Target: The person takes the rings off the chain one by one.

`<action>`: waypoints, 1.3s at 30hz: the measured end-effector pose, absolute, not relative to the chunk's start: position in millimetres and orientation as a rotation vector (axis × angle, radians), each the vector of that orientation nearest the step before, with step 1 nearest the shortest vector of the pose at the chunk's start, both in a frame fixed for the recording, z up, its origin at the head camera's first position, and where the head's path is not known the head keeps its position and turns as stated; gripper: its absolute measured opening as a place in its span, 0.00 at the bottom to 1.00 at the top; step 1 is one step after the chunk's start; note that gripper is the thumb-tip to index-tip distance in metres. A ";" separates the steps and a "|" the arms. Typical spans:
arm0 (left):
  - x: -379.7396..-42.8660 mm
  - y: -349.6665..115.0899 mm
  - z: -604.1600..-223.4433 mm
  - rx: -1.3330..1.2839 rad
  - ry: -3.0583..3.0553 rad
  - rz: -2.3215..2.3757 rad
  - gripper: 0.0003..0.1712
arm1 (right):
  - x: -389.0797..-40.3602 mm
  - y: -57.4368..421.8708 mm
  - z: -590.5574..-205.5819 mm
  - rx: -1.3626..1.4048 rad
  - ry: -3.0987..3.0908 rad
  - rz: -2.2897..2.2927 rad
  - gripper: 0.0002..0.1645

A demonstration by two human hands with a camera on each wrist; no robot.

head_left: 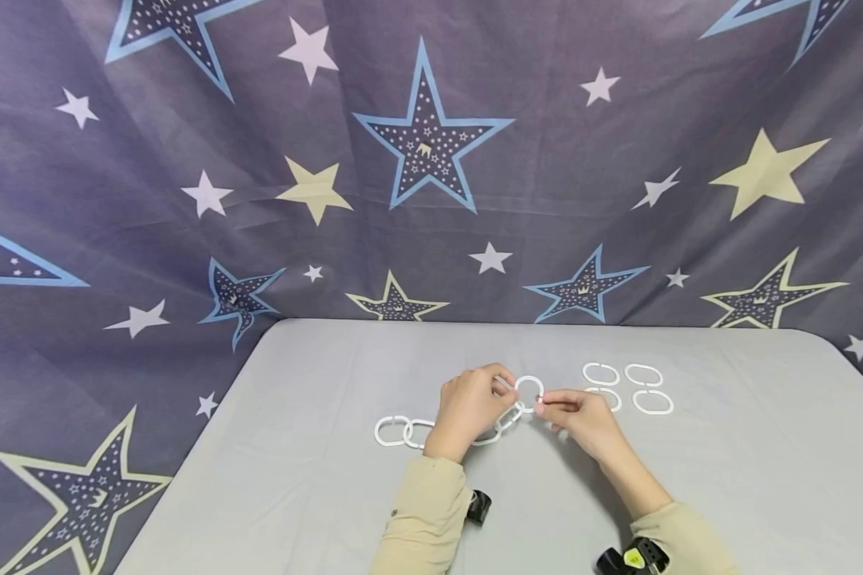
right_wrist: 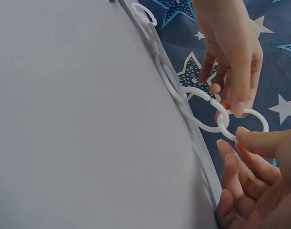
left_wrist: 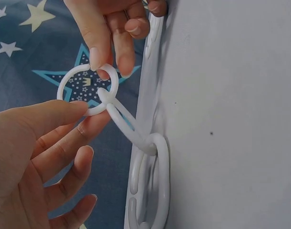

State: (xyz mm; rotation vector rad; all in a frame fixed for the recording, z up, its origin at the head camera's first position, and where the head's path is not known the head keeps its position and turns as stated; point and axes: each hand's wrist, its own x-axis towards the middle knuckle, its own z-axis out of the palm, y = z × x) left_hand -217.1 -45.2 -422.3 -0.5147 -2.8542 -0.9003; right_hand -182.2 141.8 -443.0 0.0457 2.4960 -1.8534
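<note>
Above the table, a white plastic chain link (head_left: 529,378) is held up between both hands at the end of a white chain (left_wrist: 164,183). My left hand (head_left: 471,406) pinches one side of this link between thumb and index finger. Opposite it, my right hand (head_left: 582,421) pinches the link with thumb and fingertips, beside its small gap in the left wrist view. The neighbouring link (right_wrist: 195,90) passes through the held one. From there the chain slopes down to the left onto the table, partly hidden behind my left hand and wrist in the head view.
Several loose white links (head_left: 653,413) lie to the right, behind my right hand; one is partly covered by it. The table (head_left: 295,495) has a pale grey cloth, and a star-patterned curtain (head_left: 431,239) stands behind it. Black cameras (head_left: 479,507) sit at both wrists.
</note>
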 end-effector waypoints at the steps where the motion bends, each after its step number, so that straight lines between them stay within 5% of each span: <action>1: -217.0 -45.2 -422.1 -0.513 -2.857 -0.907 0.06 | -182.0 141.0 -443.4 0.051 2.496 -1.855 0.18; 39: -203.8 -71.9 -406.6 -0.718 -2.960 -0.833 0.07 | -182.9 138.8 -449.4 0.163 2.524 -1.884 0.14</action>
